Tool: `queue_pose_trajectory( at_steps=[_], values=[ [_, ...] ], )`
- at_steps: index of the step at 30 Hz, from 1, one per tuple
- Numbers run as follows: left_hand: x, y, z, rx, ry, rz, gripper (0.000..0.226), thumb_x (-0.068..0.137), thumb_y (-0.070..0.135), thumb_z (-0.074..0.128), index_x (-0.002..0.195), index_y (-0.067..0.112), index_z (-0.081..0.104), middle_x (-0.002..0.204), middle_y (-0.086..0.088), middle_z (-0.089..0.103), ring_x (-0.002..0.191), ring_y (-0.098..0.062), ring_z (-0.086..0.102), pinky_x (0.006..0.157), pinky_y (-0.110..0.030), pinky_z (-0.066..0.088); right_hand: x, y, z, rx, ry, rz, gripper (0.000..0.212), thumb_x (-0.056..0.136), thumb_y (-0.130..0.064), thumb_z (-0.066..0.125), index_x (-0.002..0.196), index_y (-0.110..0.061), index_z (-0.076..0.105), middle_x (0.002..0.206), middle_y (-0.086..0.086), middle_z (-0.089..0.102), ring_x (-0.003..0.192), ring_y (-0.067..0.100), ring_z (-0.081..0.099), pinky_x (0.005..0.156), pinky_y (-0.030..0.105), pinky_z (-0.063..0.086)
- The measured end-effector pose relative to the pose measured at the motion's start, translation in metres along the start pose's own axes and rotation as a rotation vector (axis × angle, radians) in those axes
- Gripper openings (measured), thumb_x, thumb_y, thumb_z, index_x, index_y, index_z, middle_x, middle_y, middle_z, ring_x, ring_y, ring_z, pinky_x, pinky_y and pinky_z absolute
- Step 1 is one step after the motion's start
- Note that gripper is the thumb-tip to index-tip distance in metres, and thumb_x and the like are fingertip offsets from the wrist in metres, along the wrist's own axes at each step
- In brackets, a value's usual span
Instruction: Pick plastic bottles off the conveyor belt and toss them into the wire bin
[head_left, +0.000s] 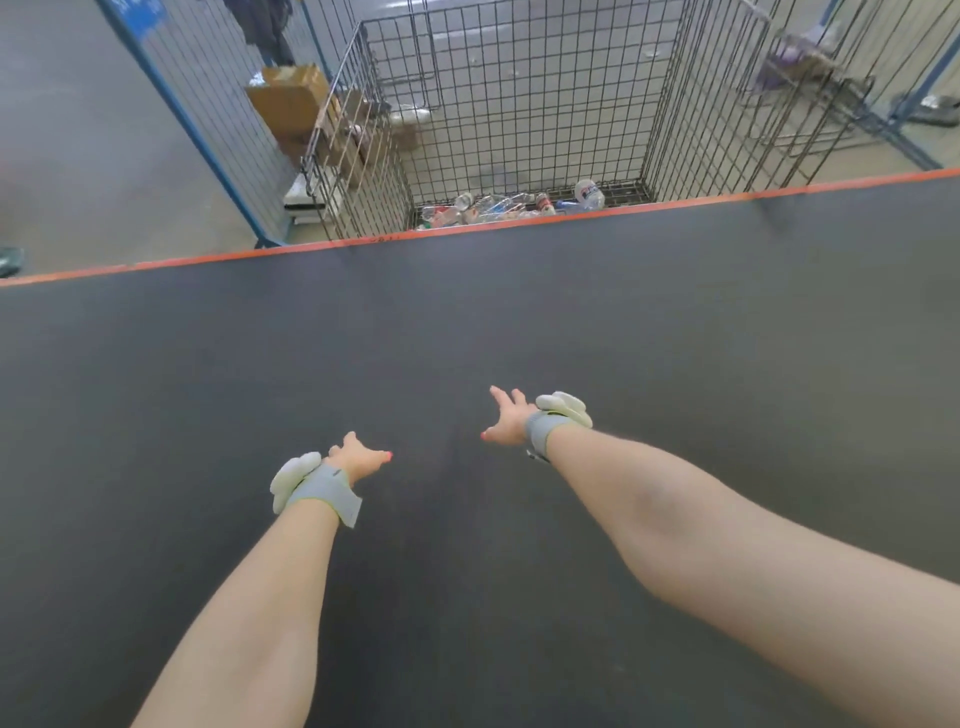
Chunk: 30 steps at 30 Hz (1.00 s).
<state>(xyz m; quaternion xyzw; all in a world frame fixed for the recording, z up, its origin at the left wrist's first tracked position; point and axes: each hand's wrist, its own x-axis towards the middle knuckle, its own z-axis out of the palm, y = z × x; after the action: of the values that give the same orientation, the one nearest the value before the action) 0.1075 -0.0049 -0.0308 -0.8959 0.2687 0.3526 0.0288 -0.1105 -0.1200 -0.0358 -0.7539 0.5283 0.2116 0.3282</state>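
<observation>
Both my arms stretch out over the dark conveyor belt (623, 312). My left hand (358, 460) is open, fingers spread, holding nothing. Slightly farther out, my right hand (506, 418) is open too, with straight fingers and nothing in it. Each wrist wears a grey band with a white padded piece. Beyond the belt's orange far edge stands the wire bin (519, 104). Several clear plastic bottles (498, 205) lie on its floor, and one bottle (589, 193) with a white label sits at their right. No bottle lies on the visible belt.
An orange strip (467, 228) marks the belt's far edge. A blue-framed mesh fence (208, 119) stands left of the bin, with cardboard boxes (291, 98) behind it. Another wire cage (810, 104) is at the back right on the concrete floor.
</observation>
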Motion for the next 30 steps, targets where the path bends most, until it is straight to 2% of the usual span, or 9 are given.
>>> queue_pose_trajectory(
  at_steps=[3,6,8,11,13,17,23,26,30],
  values=[
    [-0.016,-0.045,0.019,-0.004,-0.015,-0.057,0.089,0.089,0.048,0.057,0.154,0.016,0.004,0.157,-0.015,0.015,0.144,-0.033,0.020,0.118,-0.042,0.022,-0.027,0.015,0.049,-0.073,-0.084,0.039,0.095,0.089,-0.057,0.055,0.154,-0.031,-0.009,0.162,0.005,-0.008,0.149,0.032,0.003,0.119,0.046,0.010],
    [-0.026,-0.077,0.033,-0.088,-0.055,-0.102,0.095,0.088,0.044,0.061,0.153,0.014,-0.001,0.158,-0.015,0.015,0.144,-0.033,0.021,0.117,-0.042,0.023,-0.048,0.033,0.087,-0.181,-0.149,0.116,0.099,0.086,-0.062,0.054,0.154,-0.030,-0.010,0.160,0.010,-0.018,0.149,0.034,-0.005,0.119,0.043,0.008],
    [-0.032,-0.090,0.037,-0.166,-0.076,-0.112,0.098,0.088,0.041,0.063,0.153,0.014,-0.005,0.158,-0.015,0.014,0.144,-0.033,0.022,0.117,-0.043,0.023,-0.057,0.041,0.099,-0.188,-0.158,0.184,0.103,0.083,-0.063,0.057,0.154,-0.028,-0.009,0.158,0.013,-0.021,0.149,0.033,-0.001,0.117,0.037,0.014],
    [-0.039,-0.095,0.039,-0.196,-0.052,-0.098,0.098,0.088,0.041,0.063,0.153,0.015,-0.006,0.158,-0.014,0.014,0.144,-0.032,0.022,0.117,-0.043,0.023,-0.056,0.044,0.098,-0.113,-0.120,0.217,0.114,0.069,-0.072,0.063,0.154,-0.036,-0.004,0.161,0.004,-0.013,0.148,0.028,0.009,0.113,0.037,0.025],
    [-0.046,-0.096,0.038,-0.222,-0.034,-0.067,0.100,0.088,0.039,0.064,0.153,0.015,-0.007,0.158,-0.015,0.013,0.144,-0.034,0.022,0.117,-0.044,0.022,-0.061,0.036,0.093,-0.136,-0.081,0.183,0.111,0.069,-0.072,0.061,0.152,-0.040,-0.006,0.161,0.001,-0.015,0.148,0.029,0.007,0.113,0.042,0.025],
    [-0.060,-0.099,0.035,-0.314,0.079,0.033,0.111,0.084,0.036,0.070,0.151,0.020,-0.017,0.159,-0.013,0.002,0.146,-0.034,0.014,0.119,-0.045,0.016,-0.073,0.009,0.080,-0.120,-0.030,0.045,0.107,0.077,-0.062,0.065,0.153,-0.036,-0.005,0.161,0.003,-0.016,0.147,0.035,0.010,0.115,0.047,0.024],
    [-0.079,-0.110,0.022,-0.263,0.119,0.132,0.124,0.074,0.053,0.073,0.149,0.028,-0.022,0.159,-0.005,-0.017,0.147,-0.032,-0.011,0.121,-0.046,0.002,-0.079,-0.014,0.071,-0.155,0.047,-0.047,0.120,0.068,-0.065,0.071,0.151,-0.040,-0.011,0.161,-0.001,-0.017,0.149,0.031,0.001,0.115,0.047,0.025],
    [-0.082,-0.121,0.018,-0.233,0.113,0.136,0.130,0.068,0.060,0.075,0.148,0.031,-0.024,0.158,-0.001,-0.022,0.146,-0.031,-0.017,0.121,-0.048,0.000,-0.086,-0.021,0.070,-0.141,0.077,-0.066,0.122,0.068,-0.062,0.074,0.151,-0.039,-0.013,0.160,-0.001,-0.019,0.149,0.030,-0.005,0.114,0.047,0.023],
    [-0.086,-0.126,0.016,-0.199,0.137,0.134,0.126,0.071,0.059,0.073,0.149,0.028,-0.021,0.159,-0.002,-0.020,0.147,-0.031,-0.017,0.120,-0.047,0.000,-0.092,-0.027,0.069,-0.187,0.087,-0.063,0.124,0.065,-0.067,0.073,0.151,-0.040,-0.012,0.161,-0.002,-0.016,0.148,0.028,0.009,0.110,0.045,0.032]
  ],
)
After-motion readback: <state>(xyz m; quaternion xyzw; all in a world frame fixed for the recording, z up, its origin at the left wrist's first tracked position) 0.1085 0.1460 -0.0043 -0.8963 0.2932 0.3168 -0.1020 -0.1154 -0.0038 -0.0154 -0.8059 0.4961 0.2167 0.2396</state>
